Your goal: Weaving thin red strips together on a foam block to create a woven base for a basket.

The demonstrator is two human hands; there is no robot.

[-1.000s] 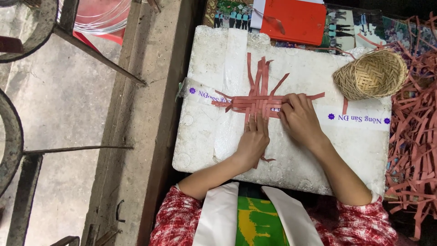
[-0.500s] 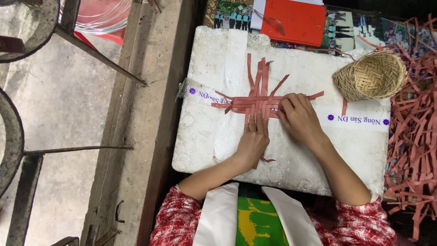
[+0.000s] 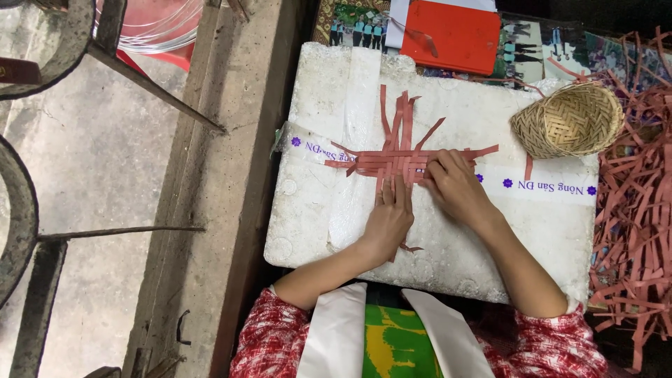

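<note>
Two hands are laid on a small mat of reddish-brown woven strips (image 3: 399,159), which lies flat on a white foam slab (image 3: 490,238) near the middle of the scene. The left hand (image 3: 389,218) is pressed palm down, fingers held together and pointing away, with the fingertips on the near edge of the weave; nothing is gripped by it. The right hand (image 3: 456,187) is set just beside it, to the right, its fingers curled down onto the crossing strips at the right part of the weave; whether a strip is pinched between them cannot be told. Loose strip ends are seen sticking out of the weave to the far side, the left and the right, and one end shows beneath the left hand on the near side.

A white tape band with purple print (image 3: 539,185) is stretched across the slab, under the weave. A small round woven basket (image 3: 568,120) is tipped on its side at the slab's far right corner, well apart from the hands. A heap of loose reddish strips (image 3: 633,210) is piled to the right of the slab. A red folder (image 3: 455,35) is seen lying beyond the far edge.
</note>
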